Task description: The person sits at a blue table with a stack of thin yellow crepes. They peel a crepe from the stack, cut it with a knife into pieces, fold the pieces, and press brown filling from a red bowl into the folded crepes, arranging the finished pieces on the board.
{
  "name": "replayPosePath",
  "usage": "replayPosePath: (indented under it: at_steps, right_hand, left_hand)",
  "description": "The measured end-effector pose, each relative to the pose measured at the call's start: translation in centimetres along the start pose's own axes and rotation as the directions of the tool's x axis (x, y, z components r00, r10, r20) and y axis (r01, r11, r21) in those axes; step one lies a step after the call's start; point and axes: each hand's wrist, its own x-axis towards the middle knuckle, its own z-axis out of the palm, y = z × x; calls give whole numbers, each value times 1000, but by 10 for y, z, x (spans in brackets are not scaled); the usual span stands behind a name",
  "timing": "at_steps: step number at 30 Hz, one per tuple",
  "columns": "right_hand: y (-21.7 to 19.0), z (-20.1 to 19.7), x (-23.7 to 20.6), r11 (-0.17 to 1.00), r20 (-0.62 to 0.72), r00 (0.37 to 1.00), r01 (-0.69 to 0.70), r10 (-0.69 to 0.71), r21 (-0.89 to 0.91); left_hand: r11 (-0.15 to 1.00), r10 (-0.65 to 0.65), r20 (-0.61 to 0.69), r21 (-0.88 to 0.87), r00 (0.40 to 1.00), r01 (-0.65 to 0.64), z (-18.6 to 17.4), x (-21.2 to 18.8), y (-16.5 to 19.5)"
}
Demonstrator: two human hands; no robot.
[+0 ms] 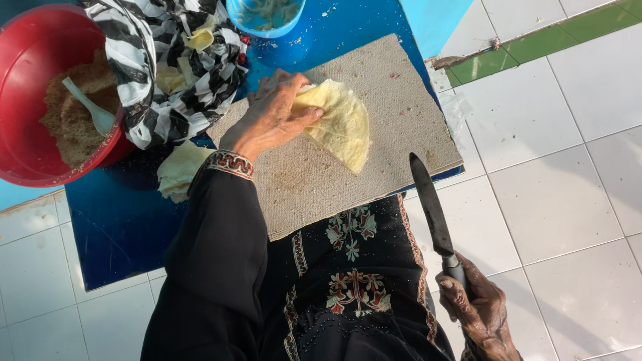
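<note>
Nearest the camera, at 6 o'clock in the view, is a lap covered in black cloth embroidered with red and cream flowers [351, 287], and a long black sleeve with a patterned cuff [214, 267] running up toward 11 o'clock. At 5 o'clock, the right hand [478, 311] is closed around the handle of a long dark-bladed kitchen knife [431, 204]. The knife's long axis runs from the hand at 5 o'clock up toward 12, leaning slightly left, with its tip pointing away from the body and ending just short of the board's near right edge. The blade hangs over white floor tiles [568, 200] and touches no food.

Farther out, at the centre, a rough grey rectangular cutting board [401, 93] rests partly on the lap and partly on a blue mat [120, 227]. The left hand [271, 120] lies flat, fingers spread, pressing on a pale yellow folded thin flatbread [344, 127] lying on the board. The fold forms a wedge whose rounded edge faces 3 o'clock and whose narrow end points toward 5 o'clock.

At 9 o'clock, just off the board, sits a small heap of pale yellow trimmings [177, 170]. Beyond it, at 11 o'clock, a black-and-white striped plastic bag [167, 67] holds more yellow sheets. At 10 o'clock, a red round plastic bowl [27, 154] holds brown crumbs and a white spoon [90, 107]. At 12 o'clock, a light blue bowl [264, 17] is cut off by the frame.
</note>
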Motion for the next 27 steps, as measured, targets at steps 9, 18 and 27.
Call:
replayPosePath:
  at_steps: [9, 18, 27]
  right_hand:
    - [3, 1, 2, 987, 9, 996, 91, -93, 132]
    - [7, 2, 7, 991, 11, 994, 107, -108, 80]
    - [3, 4, 6, 995, -4, 997, 79, -79, 61]
  left_hand:
    - [999, 5, 80, 43, 997, -8, 7, 11, -3]
    - [983, 185, -65, -5, 981, -185, 17, 1, -10]
    - [996, 49, 103, -82, 994, -40, 2, 6, 10]
